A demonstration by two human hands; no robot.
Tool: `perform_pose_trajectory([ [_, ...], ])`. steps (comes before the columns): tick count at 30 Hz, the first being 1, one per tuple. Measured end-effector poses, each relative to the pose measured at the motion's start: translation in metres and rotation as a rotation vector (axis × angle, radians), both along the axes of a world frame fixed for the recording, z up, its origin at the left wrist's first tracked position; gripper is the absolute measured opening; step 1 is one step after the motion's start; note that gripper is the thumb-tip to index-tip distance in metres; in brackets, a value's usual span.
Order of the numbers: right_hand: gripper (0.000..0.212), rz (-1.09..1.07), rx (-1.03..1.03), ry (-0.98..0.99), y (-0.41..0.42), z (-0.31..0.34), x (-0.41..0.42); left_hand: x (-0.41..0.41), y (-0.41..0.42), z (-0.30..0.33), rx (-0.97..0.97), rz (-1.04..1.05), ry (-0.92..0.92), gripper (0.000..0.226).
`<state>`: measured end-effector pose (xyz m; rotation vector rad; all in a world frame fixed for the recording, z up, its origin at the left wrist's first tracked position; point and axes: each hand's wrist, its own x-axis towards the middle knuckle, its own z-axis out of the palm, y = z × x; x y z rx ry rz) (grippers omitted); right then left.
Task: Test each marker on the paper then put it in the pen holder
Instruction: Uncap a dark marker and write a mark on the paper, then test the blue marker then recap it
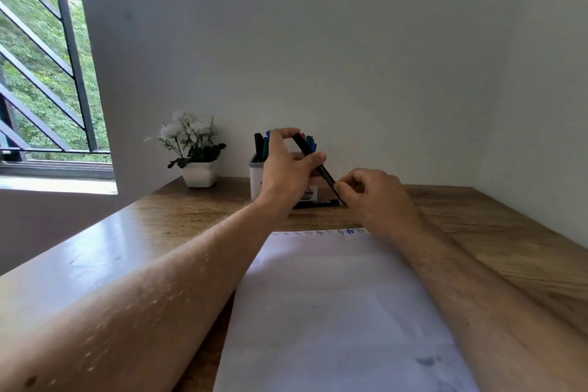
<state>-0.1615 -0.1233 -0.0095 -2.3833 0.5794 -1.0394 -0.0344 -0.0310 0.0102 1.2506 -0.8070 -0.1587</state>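
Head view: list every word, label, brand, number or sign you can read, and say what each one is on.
No text here can be read.
Marker lying on the table: light print along the barrel, too blurred to read.
Pen holder: a small label low on its front, too blurred to read.
Paper: only ink test scribbles along its far edge, no words.

Daylight comes from the window, well off to the side of my left hand, leaving pale glare on the table under that forearm. The room is soft and evenly lit. The paper shows faint grey shadows. Edges bow outward; my near forearms blur.
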Motion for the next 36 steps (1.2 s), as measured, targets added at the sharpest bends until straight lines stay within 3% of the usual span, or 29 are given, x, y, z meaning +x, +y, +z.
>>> perform_pose_trajectory([
  [4, 0.015, -0.022, -0.040, 0.034, -0.003, -0.001, 0.000, 0.019, 0.008, 0.016, -0.059, 0.302, -0.260, 0.049],
  [10, 0.013, -0.002, -0.076, 0.087, -0.002, -0.004, 0.006, 0.055, -0.005, 0.050, -0.176, 0.542, -0.413, 0.041],
  [15, 0.013, -0.017, -0.078, 0.125, -0.003, -0.004, 0.008, 0.075, -0.025, 0.057, -0.120, 0.547, -0.357, 0.039],
  [22, 0.013, 0.010, -0.091, 0.134, 0.000, -0.003, 0.008, 0.091, -0.046, 0.039, 0.129, 0.605, -0.388, 0.040],
  [30, 0.014, 0.013, -0.083, 0.148, 0.002, -0.001, 0.009, 0.086, -0.048, 0.025, 0.396, 0.567, -0.564, 0.034],
  [36, 0.013, -0.009, -0.074, 0.153, 0.000, -0.001, 0.010, 0.075, -0.047, 0.028, 0.489, 0.535, -0.613, 0.055],
])
